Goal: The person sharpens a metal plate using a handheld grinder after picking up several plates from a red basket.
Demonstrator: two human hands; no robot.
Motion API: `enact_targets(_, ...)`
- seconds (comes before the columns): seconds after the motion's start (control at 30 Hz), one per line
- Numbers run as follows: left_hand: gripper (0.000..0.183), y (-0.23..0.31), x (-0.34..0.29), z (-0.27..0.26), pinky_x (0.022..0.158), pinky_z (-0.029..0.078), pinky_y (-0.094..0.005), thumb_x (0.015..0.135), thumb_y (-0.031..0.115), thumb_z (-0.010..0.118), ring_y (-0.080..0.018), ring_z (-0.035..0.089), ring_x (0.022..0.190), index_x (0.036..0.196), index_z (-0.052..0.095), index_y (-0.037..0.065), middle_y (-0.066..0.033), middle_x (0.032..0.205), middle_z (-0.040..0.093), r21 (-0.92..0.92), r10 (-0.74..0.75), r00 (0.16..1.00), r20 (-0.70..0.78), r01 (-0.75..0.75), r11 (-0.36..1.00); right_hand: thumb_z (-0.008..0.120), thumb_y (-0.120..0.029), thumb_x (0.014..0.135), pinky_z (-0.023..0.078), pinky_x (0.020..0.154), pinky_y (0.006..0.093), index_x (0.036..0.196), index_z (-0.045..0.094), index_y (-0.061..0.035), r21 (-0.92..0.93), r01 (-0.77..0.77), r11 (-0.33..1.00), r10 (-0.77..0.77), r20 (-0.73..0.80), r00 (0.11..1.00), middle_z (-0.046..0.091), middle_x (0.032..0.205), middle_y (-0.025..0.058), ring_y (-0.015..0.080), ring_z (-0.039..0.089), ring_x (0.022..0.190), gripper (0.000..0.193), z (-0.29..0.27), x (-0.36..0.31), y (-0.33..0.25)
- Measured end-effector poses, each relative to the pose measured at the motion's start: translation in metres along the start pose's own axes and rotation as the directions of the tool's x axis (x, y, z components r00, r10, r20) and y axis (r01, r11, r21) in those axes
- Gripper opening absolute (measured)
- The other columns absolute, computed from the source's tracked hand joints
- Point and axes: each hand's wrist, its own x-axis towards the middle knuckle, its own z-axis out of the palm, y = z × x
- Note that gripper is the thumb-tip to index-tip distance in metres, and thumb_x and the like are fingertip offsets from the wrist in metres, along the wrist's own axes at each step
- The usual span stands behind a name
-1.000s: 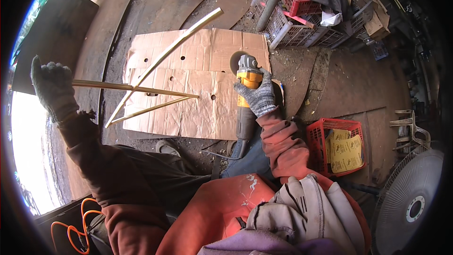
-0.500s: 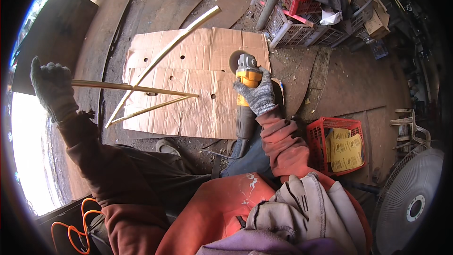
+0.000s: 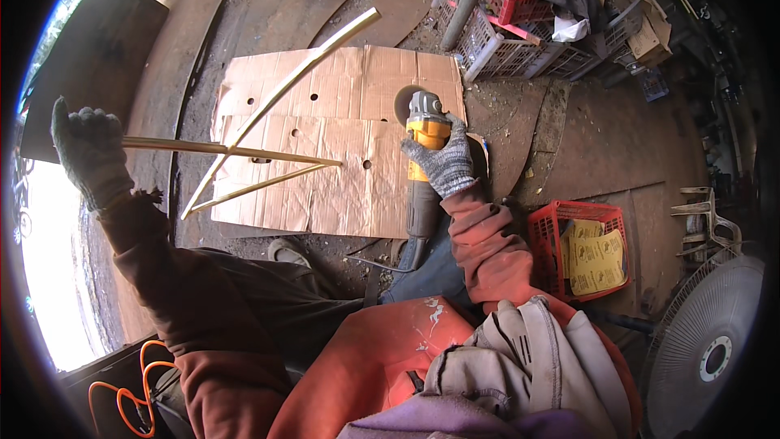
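My left hand [image 3: 93, 154] is gripping the frame [image 3: 284, 156] by its left end, over the cardboard [image 3: 333, 207]; my right hand [image 3: 445, 166] is clasping the grinder [image 3: 421, 199], whose disc [image 3: 402, 103] is standing apart from the frame. Three bars [image 3: 264, 116] are already meeting; how much grinding is remaining, I cannot tell.

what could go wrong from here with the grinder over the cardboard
The disc on the grinder is over the cardboard; if running, it could throw sparks that scorch it.
The right hand, in a knitted glove, grips near the disc; a slip might snag fabric.
No clamp shows on the crossed gold-coloured rods, so they could shift if knocked.
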Motion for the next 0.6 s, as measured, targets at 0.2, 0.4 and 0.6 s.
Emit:
enact_targets(0.2, 0.05, 0.001, -0.003, 0.001, 0.043, 0.031, -0.028, 0.098, 0.032, 0.054, -0.0115, 0.034, 0.042, 0.053, 0.036, 0.02, 0.0034, 0.049, 0.034, 0.013, 0.006, 1.0, 0.027, -0.007, 1.0, 0.09, -0.034, 0.065, 0.052, 0.086, 0.0383, 0.134, 0.034, -0.0033, 0.024, 0.002, 1.0, -0.003, 0.014, 1.0, 0.055, 0.113, 0.0158, 0.023, 0.059, 0.097, 0.094, 0.0, 0.0, 0.001)
enact_targets(0.4, 0.049, -0.001, -0.006, 0.01, 0.045, 0.032, -0.0276, 0.097, 0.033, 0.056, -0.012, 0.032, 0.045, 0.055, 0.037, 0.019, 0.0021, 0.052, 0.036, 0.017, 0.013, 0.996, -0.084, -0.011, 1.0, 0.09, -0.034, 0.065, 0.052, 0.087, 0.0385, 0.134, 0.034, -0.0035, 0.001, 0.014, 1.0, -0.014, 0.002, 1.0, 0.055, 0.114, 0.0158, 0.0235, 0.059, 0.097, 0.093, 0.0, 0.002, 0.008)
enact_targets(0.6, 0.049, 0.003, -0.004, 0.001, 0.045, 0.031, -0.0275, 0.098, 0.033, 0.055, -0.0122, 0.031, 0.045, 0.055, 0.036, 0.019, 0.002, 0.052, 0.035, 0.031, 0.002, 1.0, -0.008, -0.001, 1.0, 0.09, -0.034, 0.064, 0.052, 0.088, 0.0388, 0.132, 0.036, -0.0038, -0.005, 0.005, 1.0, -0.005, -0.004, 1.0, 0.056, 0.113, 0.0158, 0.0237, 0.059, 0.098, 0.093, 0.001, -0.001, -0.003)
